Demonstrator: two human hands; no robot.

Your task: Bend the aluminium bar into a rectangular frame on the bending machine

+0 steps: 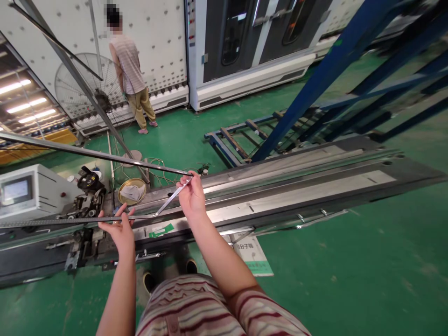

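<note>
A thin, shiny metal spacer bar (172,198) is bent at two corners, with a short slanted piece between two long arms that run off the left edge. At the upper corner, my right hand (193,198) is closed in a pinch on the bar. Further left, my left hand (121,231) holds the lower arm, its fingers spread behind the bar and the thumb in front. Beneath both hands lies a long machine bed (227,213) with a pale metal strip along it. A clamp-like bending head (86,205) sits just left of my left hand.
At the left stands a white control box (38,193) with a screen. A round yellow tray (132,191) holds a white cloth. Blue steel racks (308,84) rise at the right. A person (129,70) stands by the far machine, near a large fan (82,84). A printed sack (252,254) lies below the bed.
</note>
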